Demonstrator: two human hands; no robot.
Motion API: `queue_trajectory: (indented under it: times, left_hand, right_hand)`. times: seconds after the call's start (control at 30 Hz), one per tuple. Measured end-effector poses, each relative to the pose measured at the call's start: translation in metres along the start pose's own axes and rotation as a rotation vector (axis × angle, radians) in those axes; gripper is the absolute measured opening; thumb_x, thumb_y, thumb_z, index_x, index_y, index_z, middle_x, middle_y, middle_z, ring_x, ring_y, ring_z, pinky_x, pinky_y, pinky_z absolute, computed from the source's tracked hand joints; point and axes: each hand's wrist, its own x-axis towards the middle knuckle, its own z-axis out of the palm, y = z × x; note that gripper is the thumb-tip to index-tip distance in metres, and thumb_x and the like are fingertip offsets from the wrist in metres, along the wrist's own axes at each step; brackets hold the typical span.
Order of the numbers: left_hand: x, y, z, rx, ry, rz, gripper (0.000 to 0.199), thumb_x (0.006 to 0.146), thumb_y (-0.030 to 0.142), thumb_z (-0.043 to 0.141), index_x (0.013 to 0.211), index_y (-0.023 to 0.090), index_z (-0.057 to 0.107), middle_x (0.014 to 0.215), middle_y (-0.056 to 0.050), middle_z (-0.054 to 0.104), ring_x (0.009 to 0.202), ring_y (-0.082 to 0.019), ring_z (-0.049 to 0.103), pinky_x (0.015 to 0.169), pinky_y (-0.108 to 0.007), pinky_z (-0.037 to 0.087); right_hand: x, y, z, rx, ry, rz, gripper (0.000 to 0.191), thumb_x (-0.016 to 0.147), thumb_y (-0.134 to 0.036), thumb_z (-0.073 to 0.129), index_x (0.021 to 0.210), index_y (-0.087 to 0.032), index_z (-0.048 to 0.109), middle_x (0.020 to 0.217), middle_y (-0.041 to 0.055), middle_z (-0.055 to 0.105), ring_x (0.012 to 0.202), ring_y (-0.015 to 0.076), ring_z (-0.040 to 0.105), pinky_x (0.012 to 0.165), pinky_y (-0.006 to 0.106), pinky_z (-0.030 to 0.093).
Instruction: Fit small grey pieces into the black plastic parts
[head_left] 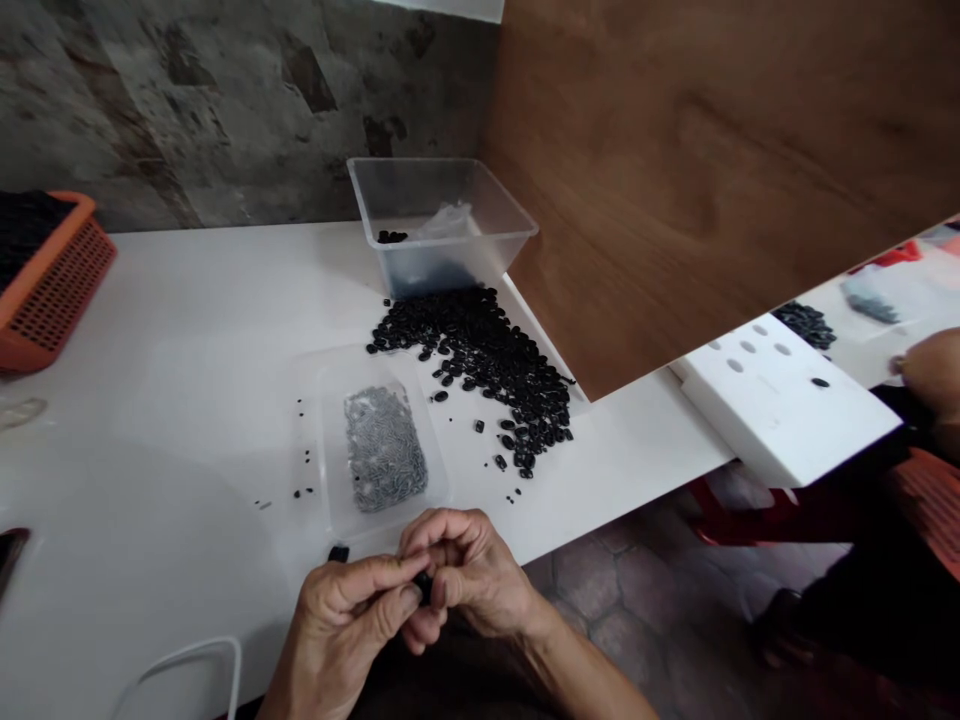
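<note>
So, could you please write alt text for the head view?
A person's left hand and right hand hold a small black piece at a white table. Beyond them, a translucent tray of thin silvery pieces sits beside a pile of black parts.

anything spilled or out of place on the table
Possibly: tiny black bits lie scattered left of the shallow tray of grey pieces, away from the heap of black parts. That heap lies loose in front of the clear bin, though perhaps deliberately.

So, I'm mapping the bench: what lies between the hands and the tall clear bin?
The head view shows the shallow tray of grey pieces, then the black pieces piled before the bin.
</note>
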Motion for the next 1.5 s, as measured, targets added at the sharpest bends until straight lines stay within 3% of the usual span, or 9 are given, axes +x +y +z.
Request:
queue_trajectory:
  times: [0.3, 0.47, 0.6, 0.77, 1.07, 1.23, 1.37, 1.5]
  left_hand:
    - [0.001, 0.003, 0.001, 0.086, -0.016, 0.045, 0.017, 0.081, 0.021, 0.067, 0.093, 0.024, 0.078, 0.062, -0.004, 0.073, 0.052, -0.017, 0.067, 0.049, -0.026, 0.058]
    - [0.002, 0.000, 0.003, 0.164, 0.031, 0.098, 0.020, 0.082, 0.019, 0.066, 0.097, 0.025, 0.077, 0.062, -0.003, 0.073, 0.051, -0.015, 0.066, 0.050, -0.024, 0.057]
    - [0.001, -0.004, 0.004, 0.071, 0.124, 0.020, 0.017, 0.080, 0.025, 0.069, 0.095, 0.022, 0.078, 0.059, -0.004, 0.072, 0.050, -0.014, 0.065, 0.051, -0.024, 0.056]
    - [0.002, -0.004, -0.003, 0.017, 0.159, -0.022, 0.024, 0.079, 0.027, 0.071, 0.102, 0.025, 0.076, 0.060, -0.003, 0.072, 0.053, -0.014, 0.065, 0.055, -0.024, 0.056]
    - [-0.004, -0.002, 0.004, 0.266, 0.389, 0.153, 0.018, 0.077, 0.028, 0.072, 0.094, 0.028, 0.077, 0.062, 0.001, 0.074, 0.051, -0.012, 0.066, 0.055, -0.019, 0.057]
    - [-0.008, 0.003, 0.007, 0.421, 0.328, 0.205, 0.024, 0.074, 0.024, 0.072, 0.096, 0.033, 0.076, 0.069, 0.003, 0.076, 0.055, -0.013, 0.070, 0.056, -0.018, 0.059]
    - [-0.010, 0.003, 0.014, 0.453, 0.497, 0.242, 0.021, 0.073, 0.030, 0.073, 0.092, 0.034, 0.077, 0.070, 0.005, 0.076, 0.051, -0.009, 0.068, 0.055, -0.014, 0.058]
    - [-0.012, -0.001, 0.022, 0.479, 0.510, 0.268, 0.018, 0.069, 0.035, 0.076, 0.087, 0.032, 0.078, 0.066, 0.004, 0.075, 0.051, -0.011, 0.067, 0.055, -0.016, 0.058]
  right_hand:
    - [0.001, -0.004, 0.007, -0.040, 0.003, 0.010, 0.045, 0.061, -0.041, 0.086, 0.088, -0.012, 0.065, 0.060, 0.0014, 0.065, 0.046, 0.0135, 0.063, 0.040, 0.019, 0.045]
    - [0.007, -0.001, 0.004, -0.056, 0.033, -0.022, 0.046, 0.058, -0.044, 0.086, 0.083, -0.011, 0.066, 0.058, 0.0008, 0.064, 0.042, 0.0107, 0.059, 0.039, 0.018, 0.043]
    - [0.008, 0.001, 0.003, -0.019, 0.036, -0.025, 0.049, 0.056, -0.044, 0.088, 0.087, -0.011, 0.067, 0.058, 0.0000, 0.064, 0.042, 0.0099, 0.057, 0.040, 0.019, 0.044]
    - [0.004, 0.000, 0.005, 0.025, 0.058, -0.078, 0.051, 0.071, -0.053, 0.075, 0.096, -0.009, 0.068, 0.062, 0.0029, 0.065, 0.048, 0.0093, 0.059, 0.050, 0.020, 0.047]
    - [0.002, 0.006, 0.005, 0.026, 0.090, -0.121, 0.037, 0.077, -0.041, 0.075, 0.095, -0.010, 0.070, 0.066, 0.0031, 0.065, 0.054, 0.0096, 0.060, 0.057, 0.021, 0.048]
    - [0.000, 0.009, 0.004, 0.020, 0.069, -0.159, 0.031, 0.079, -0.036, 0.074, 0.096, -0.010, 0.070, 0.070, 0.0031, 0.065, 0.057, 0.0086, 0.060, 0.060, 0.020, 0.049]
    - [-0.003, 0.010, 0.005, 0.027, 0.040, -0.194, 0.027, 0.081, -0.032, 0.073, 0.098, -0.011, 0.070, 0.071, 0.0032, 0.066, 0.059, 0.0090, 0.063, 0.062, 0.020, 0.050]
    - [-0.003, 0.015, 0.008, 0.051, 0.028, -0.213, 0.024, 0.080, -0.028, 0.074, 0.097, -0.012, 0.070, 0.072, 0.0036, 0.069, 0.059, 0.0106, 0.066, 0.061, 0.021, 0.052]
